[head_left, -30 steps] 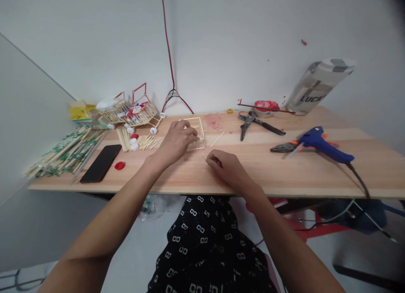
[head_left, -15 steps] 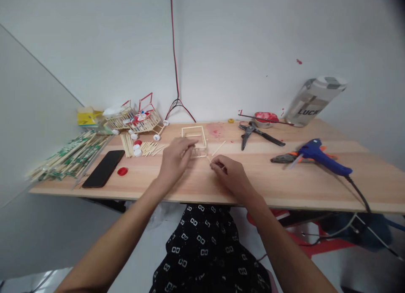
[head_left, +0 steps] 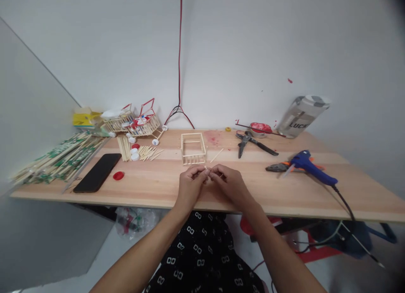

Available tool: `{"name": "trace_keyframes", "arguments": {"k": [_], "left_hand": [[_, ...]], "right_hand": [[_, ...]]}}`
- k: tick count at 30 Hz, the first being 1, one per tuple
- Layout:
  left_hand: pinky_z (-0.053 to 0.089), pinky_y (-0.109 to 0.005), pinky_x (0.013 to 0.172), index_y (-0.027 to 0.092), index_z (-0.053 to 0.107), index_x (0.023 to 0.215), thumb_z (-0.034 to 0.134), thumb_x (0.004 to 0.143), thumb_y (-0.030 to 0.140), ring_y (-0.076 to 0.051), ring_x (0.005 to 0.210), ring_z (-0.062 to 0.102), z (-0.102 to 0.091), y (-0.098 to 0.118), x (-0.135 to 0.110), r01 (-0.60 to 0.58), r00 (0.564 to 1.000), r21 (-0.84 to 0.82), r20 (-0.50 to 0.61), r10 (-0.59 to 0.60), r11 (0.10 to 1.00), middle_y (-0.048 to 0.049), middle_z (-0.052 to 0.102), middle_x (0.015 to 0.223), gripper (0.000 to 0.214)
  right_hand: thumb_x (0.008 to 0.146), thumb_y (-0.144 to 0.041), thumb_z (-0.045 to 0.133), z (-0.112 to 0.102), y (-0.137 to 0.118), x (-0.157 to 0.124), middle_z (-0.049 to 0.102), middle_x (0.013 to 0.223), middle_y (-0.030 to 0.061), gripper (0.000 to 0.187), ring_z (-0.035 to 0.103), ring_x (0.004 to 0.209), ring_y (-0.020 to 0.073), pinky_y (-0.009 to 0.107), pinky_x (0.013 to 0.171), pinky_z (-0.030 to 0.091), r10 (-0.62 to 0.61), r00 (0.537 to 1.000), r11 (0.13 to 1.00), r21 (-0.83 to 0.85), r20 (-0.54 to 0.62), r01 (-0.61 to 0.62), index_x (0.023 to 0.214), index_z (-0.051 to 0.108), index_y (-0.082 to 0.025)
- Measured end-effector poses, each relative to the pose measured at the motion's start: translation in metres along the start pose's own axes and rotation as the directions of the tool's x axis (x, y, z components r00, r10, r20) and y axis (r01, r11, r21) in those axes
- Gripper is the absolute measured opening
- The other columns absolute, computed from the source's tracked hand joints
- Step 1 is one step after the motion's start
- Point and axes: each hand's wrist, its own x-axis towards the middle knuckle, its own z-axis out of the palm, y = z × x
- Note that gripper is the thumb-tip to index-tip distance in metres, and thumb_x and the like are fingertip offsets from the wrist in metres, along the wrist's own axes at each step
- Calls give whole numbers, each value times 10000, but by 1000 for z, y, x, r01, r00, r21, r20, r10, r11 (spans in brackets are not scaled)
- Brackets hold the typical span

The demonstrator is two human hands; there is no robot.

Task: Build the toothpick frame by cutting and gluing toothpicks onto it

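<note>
My left hand [head_left: 192,182] and right hand [head_left: 229,182] pinched a small stick [head_left: 206,168] over the table's [head_left: 152,185] near side. The wooden frame [head_left: 194,155] stood just beyond. Both looked light, stiff and easily snapped; I'd have held the frame by its corners. My fingers hid most of the stick; the frame's joints were too small to read.

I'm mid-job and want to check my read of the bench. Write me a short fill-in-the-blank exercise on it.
1. Of the stick frame and the glue gun, the left hand and right hand are nearer the ____.
2. The glue gun's body is ____.
3. In this view, the black smartphone lies to the ____ of the lone red cap.
4. The stick carts with red handles number ____.

Missing words: stick frame; blue; left; two.
</note>
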Motion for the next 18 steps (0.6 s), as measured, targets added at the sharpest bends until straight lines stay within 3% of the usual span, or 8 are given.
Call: {"name": "trace_keyframes", "arguments": {"k": [3,6,8,10,11,14,16,18], "left_hand": [[462,-229,621,175,686,782,662,800,315,-114,620,557,-2,-1,-2,1,1000,-39,10,0,999,9,620,657,143],[451,-217,596,169,659,775,642,826,332,-99,601,537,-4,-3,-1,6,999,-64,33,-4,998,1,631,700,172],[446,-210,581,165,655,784,641,829,330,-91,593,526,-5,-4,0,19,999,-76,44,-15,997,-4,640,733,171],[444,-207,574,163,662,811,641,828,321,-89,591,524,-5,-5,1,37,997,-86,63,-31,996,-4,638,736,160],[446,-209,574,163,668,830,641,826,315,-90,592,526,-5,-5,2,45,997,-87,74,-39,995,-3,638,735,154],[463,-227,593,163,685,878,641,815,290,-99,599,539,-4,-4,3,67,992,-71,111,-58,995,-10,643,736,149],[470,-237,604,161,697,888,642,805,272,-103,600,543,-3,-3,4,80,987,-62,141,-71,995,-18,649,737,149],[470,-241,601,157,705,893,640,799,266,-105,602,545,-3,-2,6,101,981,-75,172,-87,992,-26,654,742,157]], "right_hand": [[906,-305,539,-3,-6,-5,661,767,3,156,559,661,138,248,634,410,0,998,997,-75,-66,-5,829,623,-199],[916,-331,513,-26,-13,-24,676,854,30,181,574,697,148,258,654,432,13,972,982,-181,-234,-57,864,627,-201],[917,-373,500,-56,-11,-41,678,898,43,215,586,725,162,272,665,441,-4,908,947,-294,-419,-131,901,634,-206],[907,-409,483,-95,0,-57,674,953,71,258,592,748,188,298,656,445,-6,793,873,-389,-610,-293,943,637,-205],[888,-431,487,-116,9,-63,668,975,88,291,595,749,205,317,651,449,6,757,822,-427,-654,-376,986,634,-201],[807,-440,493,-171,48,-76,655,989,164,389,586,911,324,436,753,439,14,814,606,-643,-580,-468,1043,629,-163],[772,-402,506,-194,76,-78,650,939,213,374,581,903,369,461,736,412,99,861,499,-724,-500,-477,1018,634,-151],[728,-425,537,-204,99,-75,625,771,207,357,577,719,373,464,629,368,209,830,416,-721,-516,-554,957,639,-171]]}}
